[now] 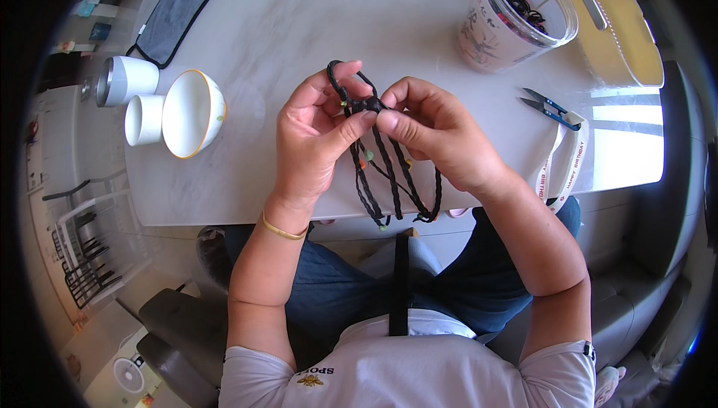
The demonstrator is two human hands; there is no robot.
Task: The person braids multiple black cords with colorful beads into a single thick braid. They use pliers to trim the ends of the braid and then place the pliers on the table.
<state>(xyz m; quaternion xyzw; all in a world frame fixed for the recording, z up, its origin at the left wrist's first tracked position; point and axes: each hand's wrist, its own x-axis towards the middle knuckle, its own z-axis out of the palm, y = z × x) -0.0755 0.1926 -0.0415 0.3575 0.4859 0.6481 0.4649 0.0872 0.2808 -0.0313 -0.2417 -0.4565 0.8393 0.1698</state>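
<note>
Above the table's near edge, my left hand (314,127) and my right hand (443,133) pinch a bundle of black braided cords (381,155) between thumbs and fingers. At the top, a cord loop hangs around a raised finger of my left hand. The thumbs almost meet at a dark knotted part of the bundle. Several braided strands dangle below, and small green, orange and yellow beads show on or among them. My fingers cover part of the knot, so its detail is hidden.
On the marble-look table (269,21) stand a clear plastic tub (477,32) with black cords inside and a yellow bin (622,54). Thread snips (552,109) lie right, by a printed ribbon (578,155). Left are a bowl (188,113), two cups (147,119) and a grey cloth (179,12).
</note>
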